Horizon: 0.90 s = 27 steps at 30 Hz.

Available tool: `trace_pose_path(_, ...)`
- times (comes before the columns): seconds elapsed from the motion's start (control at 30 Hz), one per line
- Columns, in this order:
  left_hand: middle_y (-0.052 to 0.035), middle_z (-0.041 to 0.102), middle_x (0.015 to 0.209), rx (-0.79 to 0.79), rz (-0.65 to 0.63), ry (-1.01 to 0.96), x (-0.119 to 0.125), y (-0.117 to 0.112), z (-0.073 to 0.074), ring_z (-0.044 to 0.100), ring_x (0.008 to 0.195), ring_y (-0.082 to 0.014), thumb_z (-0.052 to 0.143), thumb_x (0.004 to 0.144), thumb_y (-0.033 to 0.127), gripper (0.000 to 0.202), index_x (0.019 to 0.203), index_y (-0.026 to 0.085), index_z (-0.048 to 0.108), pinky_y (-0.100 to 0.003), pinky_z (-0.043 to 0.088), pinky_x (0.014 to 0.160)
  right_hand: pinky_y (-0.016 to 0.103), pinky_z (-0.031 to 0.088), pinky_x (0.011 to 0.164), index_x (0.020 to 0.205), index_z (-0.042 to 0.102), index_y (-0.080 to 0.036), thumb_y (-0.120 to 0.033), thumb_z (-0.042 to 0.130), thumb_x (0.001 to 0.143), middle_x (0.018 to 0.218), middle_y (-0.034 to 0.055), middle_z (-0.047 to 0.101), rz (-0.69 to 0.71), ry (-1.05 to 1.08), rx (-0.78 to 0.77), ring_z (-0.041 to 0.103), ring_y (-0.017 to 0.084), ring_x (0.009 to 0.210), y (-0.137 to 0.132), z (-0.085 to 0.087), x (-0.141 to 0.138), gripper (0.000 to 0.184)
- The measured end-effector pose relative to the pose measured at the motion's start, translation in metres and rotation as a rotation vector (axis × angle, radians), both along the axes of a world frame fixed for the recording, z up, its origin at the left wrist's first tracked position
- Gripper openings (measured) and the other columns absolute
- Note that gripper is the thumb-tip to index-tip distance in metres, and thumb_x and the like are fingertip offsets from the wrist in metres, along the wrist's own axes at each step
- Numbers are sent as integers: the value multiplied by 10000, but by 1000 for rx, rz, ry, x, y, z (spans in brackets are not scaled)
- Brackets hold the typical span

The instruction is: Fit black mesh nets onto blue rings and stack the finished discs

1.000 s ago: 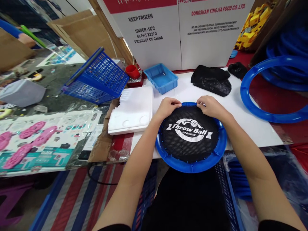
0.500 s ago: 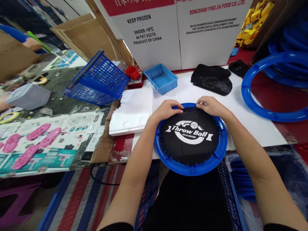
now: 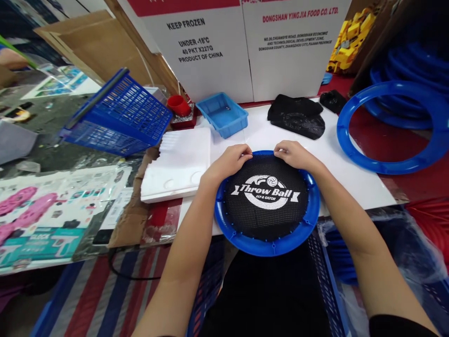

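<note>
In front of me a blue plastic ring (image 3: 277, 248) lies at the table's near edge, its front side jutting over my lap. Black mesh fabric (image 3: 266, 220) printed "Throw Ball" spans the ring, and small blue pegs show along its border. My left hand (image 3: 234, 159) pinches the mesh edge at the far rim, left of centre. On the other side of that rim my right hand (image 3: 293, 153) pinches the mesh edge too. Fingertips of both hands hide the exact spots they grip. Beyond them lies a pile of black mesh pieces (image 3: 296, 117).
A light blue tray (image 3: 228, 124) and a red cup (image 3: 178, 106) stand behind a white foam block (image 3: 175, 173). The blue basket (image 3: 122, 117) leans at left. Another blue ring (image 3: 393, 166) lies at right, near stacked rings. A white carton (image 3: 210, 79) closes off the back.
My left hand has shifted slightly along the far rim, its fingers now closer together at the mesh edge. The whole view has slid a little, so everything sits further left.
</note>
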<state>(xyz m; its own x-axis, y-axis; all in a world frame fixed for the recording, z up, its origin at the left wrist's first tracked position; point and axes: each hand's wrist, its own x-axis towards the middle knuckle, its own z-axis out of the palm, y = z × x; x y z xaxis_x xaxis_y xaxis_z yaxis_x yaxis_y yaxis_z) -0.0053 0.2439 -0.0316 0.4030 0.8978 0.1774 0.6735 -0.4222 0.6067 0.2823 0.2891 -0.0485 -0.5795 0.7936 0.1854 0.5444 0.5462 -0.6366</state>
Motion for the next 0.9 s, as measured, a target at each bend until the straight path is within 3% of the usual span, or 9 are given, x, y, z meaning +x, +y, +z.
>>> trace_pose_path(0.3,-73,825,1054,-75,62,-137,-5,0,1,722,991,-245,701,925,336,171,980,229,823,-393,532,954,422,509,894,941,750,-245,-272,616,981,1024,78,739,26,-18,-5,658,258,923,-1,2,-1,142)
trace_pose_path(0.47,-77,822,978,-177,90,-198,-7,-2,3,723,954,-241,735,900,346,158,912,224,835,-393,551,931,424,513,894,933,749,-245,-275,612,983,1025,75,741,25,-25,-5,658,256,922,-1,2,-2,149)
trace_pose_path(0.7,-72,746,1106,-137,-127,-45,-12,-7,14,681,1060,-251,828,850,399,163,949,269,829,-415,513,1036,434,513,898,941,754,-241,-274,615,977,1025,84,742,29,-16,-8,663,265,928,-1,2,-2,148)
trace_pose_path(0.8,-78,721,1193,-98,-121,44,-8,-12,14,664,1114,-277,870,812,451,258,1004,284,828,-432,495,1079,423,515,892,938,754,-245,-279,614,981,1035,78,742,34,-12,-7,663,258,930,-1,2,-1,150)
trace_pose_path(0.9,-84,705,1176,-78,-72,128,-4,-17,13,657,1082,-289,879,796,507,330,1036,289,821,-422,509,1029,416,514,892,930,756,-248,-286,614,985,1028,70,741,41,-11,-7,661,250,922,-2,3,0,157)
